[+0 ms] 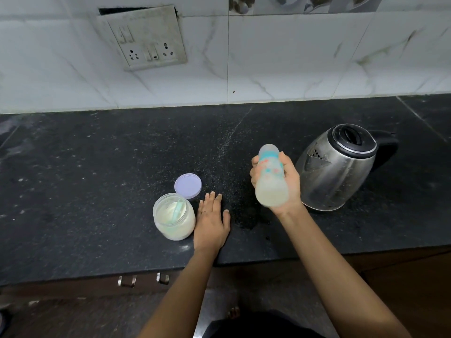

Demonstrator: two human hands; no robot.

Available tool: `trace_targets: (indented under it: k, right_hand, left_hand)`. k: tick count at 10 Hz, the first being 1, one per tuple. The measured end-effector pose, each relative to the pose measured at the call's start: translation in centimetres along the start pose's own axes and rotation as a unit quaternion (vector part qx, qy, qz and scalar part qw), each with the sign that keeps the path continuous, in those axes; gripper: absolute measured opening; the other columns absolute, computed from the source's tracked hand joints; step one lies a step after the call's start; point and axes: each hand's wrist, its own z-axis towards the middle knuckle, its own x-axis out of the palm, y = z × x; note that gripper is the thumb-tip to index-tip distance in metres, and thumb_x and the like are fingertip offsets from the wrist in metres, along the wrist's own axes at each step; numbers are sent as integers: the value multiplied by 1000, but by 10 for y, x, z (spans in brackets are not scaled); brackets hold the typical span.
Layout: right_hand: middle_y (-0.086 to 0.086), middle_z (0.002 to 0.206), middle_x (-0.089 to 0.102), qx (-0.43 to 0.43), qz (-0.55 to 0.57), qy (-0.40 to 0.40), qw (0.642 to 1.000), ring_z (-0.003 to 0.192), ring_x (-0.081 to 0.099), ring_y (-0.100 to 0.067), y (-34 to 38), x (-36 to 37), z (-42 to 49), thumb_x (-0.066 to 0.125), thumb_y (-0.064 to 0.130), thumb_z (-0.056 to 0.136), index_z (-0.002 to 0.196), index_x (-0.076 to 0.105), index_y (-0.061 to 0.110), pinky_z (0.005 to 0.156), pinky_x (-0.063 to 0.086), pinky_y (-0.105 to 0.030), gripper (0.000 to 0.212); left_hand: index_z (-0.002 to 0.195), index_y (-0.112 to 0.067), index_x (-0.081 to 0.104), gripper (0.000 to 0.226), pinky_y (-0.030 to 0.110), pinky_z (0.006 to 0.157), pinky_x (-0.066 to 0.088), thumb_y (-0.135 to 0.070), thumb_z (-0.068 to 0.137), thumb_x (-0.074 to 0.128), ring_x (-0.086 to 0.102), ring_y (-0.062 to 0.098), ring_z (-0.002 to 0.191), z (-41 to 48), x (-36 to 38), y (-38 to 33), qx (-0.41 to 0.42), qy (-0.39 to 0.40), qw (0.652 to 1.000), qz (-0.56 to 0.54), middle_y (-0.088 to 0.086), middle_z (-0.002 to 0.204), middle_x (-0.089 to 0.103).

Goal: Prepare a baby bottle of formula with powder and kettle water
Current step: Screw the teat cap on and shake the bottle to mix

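Milky liquid fills the base of the baby bottle (269, 181), which the right hand (290, 182) grips round its body, fingers and thumb curled about it, above the black counter (97, 179), capped end tilted toward twelve o'clock (its outline is blurred). At its three o'clock stands the steel kettle (339, 172), lid closed. At eight o'clock the left hand (212, 223) lies flat on the counter, fingers straight, holding nothing; the open powder jar (174, 224) sits at its nine o'clock, scoop (179, 208) inside, lilac lid (188, 186) at the jar's one o'clock

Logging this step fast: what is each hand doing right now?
Left hand: open, flat on the counter beside the powder jar.
Right hand: grips the baby bottle.
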Motion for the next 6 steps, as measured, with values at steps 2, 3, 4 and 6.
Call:
trace_targets:
  k: [2,3,4,6]
  right_hand:
    - [-6,88,57,-38,-6,-29,999,57,58,-16,5,-6,0,64,34,75,101,62,7,48,53,-24,38]
    - [-15,91,56,7,17,69,997,54,58,-23,6,-8,-4,74,22,73,116,55,7,45,53,-28,49]
    - [-16,93,56,-4,13,58,998,58,59,-24,4,-4,-6,66,23,78,120,54,10,49,54,-31,45]
    - [-12,89,56,9,-27,34,999,52,56,-19,1,-2,-4,71,26,71,119,59,15,44,50,-25,50]
  left_hand:
    - [144,-8,37,49,33,122,7,-24,98,43,21,22,146,0,0,0,0,0,1000,2,11,154,33]
    - [144,-8,37,49,33,122,7,-24,98,42,20,21,146,0,0,0,1,0,1000,3,11,154,32]
    - [144,-8,38,49,33,122,7,-24,98,43,20,22,146,0,0,0,-1,2,1000,3,11,154,32]
    - [144,-8,38,48,34,122,7,-24,99,42,21,22,146,0,0,-1,1,0,1000,2,12,154,32]
